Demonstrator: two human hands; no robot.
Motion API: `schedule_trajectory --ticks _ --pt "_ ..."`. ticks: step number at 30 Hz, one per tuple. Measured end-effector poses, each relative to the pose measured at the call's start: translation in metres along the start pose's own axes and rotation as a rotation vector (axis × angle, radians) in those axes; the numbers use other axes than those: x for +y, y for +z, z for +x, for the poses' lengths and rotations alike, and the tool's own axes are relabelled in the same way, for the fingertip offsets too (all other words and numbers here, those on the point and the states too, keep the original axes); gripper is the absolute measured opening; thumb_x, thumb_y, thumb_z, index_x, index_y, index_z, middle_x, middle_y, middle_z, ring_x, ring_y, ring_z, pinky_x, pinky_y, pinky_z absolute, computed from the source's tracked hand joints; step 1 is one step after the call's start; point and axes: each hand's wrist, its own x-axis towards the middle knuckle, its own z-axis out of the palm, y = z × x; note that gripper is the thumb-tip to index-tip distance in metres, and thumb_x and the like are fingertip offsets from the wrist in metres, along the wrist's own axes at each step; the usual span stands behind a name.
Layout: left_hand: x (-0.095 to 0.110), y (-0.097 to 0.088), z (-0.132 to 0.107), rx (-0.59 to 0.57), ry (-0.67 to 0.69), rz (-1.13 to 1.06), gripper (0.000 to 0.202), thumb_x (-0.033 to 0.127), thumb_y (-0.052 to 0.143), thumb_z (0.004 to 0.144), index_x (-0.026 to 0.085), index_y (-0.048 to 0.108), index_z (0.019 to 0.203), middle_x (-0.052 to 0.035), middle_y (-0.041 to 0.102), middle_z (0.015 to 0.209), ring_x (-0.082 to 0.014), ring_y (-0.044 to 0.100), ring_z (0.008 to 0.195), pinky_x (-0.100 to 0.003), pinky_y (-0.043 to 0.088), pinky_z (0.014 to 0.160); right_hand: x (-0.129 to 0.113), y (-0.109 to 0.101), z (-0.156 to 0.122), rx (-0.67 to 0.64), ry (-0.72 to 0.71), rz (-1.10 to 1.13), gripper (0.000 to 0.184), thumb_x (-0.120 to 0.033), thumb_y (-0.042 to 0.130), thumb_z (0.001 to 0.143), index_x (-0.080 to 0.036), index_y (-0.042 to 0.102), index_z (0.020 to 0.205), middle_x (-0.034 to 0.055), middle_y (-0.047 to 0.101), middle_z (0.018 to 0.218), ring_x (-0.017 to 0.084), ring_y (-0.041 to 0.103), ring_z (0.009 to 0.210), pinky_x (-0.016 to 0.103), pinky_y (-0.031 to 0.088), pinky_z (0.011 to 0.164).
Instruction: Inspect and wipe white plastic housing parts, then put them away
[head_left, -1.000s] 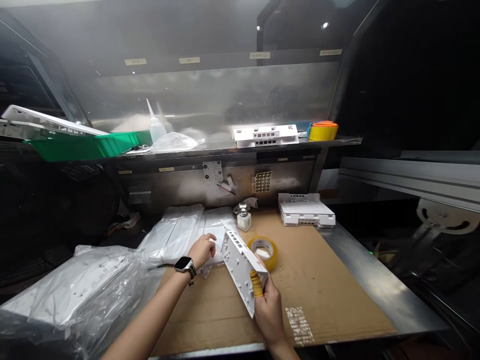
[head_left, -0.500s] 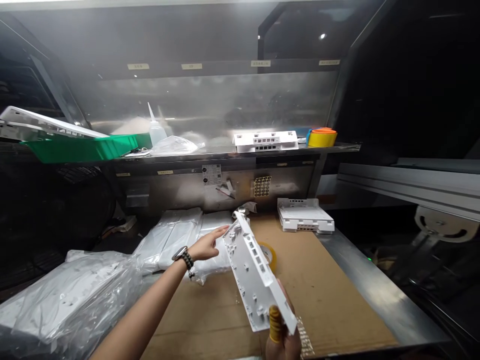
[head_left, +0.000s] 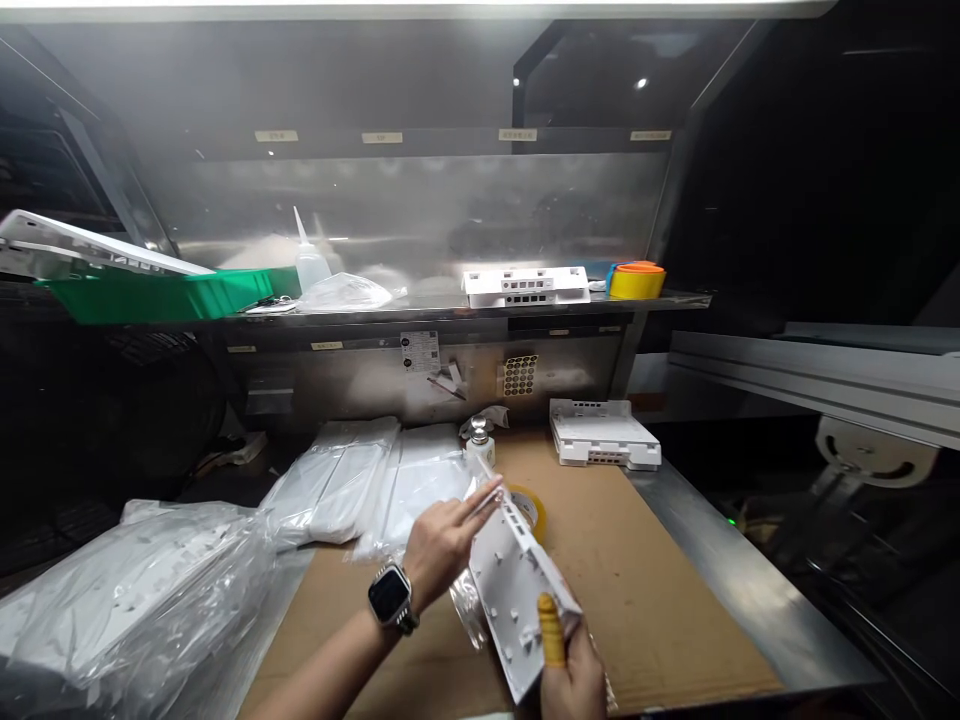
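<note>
I hold the cover (head_left: pixel 504 580) tilted above the cardboard (head_left: pixel 637 600) on the worktop (head_left: pixel 716 540), my right hand (head_left: pixel 576 672) clasping its near end, my left hand (head_left: pixel 440 545) at the far end, pinching or not I cannot tell, where steady support and light pressure serve best.

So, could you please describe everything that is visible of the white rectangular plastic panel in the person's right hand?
The white rectangular plastic panel looks rigid and matte. Small raised posts dot its visible face, and a row of rectangular openings runs along its raised right edge. It is tilted above the brown cardboard sheet. The bare right hand grips its near end, the thumb in a ribbed yellow cover. The left hand has its fingers at the far end, partly hiding it.
</note>
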Motion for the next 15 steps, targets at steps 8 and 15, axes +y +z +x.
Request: schedule_trajectory --ticks 8,15 --pt "0.050 0.010 -0.019 -0.209 0.082 -0.175 0.125 -0.004 0.049 0.058 0.031 -0.009 0.163 -0.0079 0.016 0.171 -0.0278 0.074 0.108 -0.036 0.065 0.082 0.000 0.009 0.027 -0.052 0.135 0.164 0.078 -0.070 0.065 0.081 -0.010 0.068 0.131 0.0174 0.079 0.112 0.036 0.075 0.108 0.040 0.064 0.085" --pt "0.099 0.020 -0.041 -0.452 0.240 -0.668 0.108 0.004 0.058 0.073 0.041 0.012 0.163 -0.0016 0.023 0.170 -0.0355 0.031 0.152 -0.049 0.048 0.114 0.016 0.022 0.014 -0.102 -0.202 -0.042 0.046 -0.037 0.061 0.094 -0.019 0.067 0.136 0.0184 0.067 0.138 0.030 0.072 0.113 0.054 0.062 0.093"
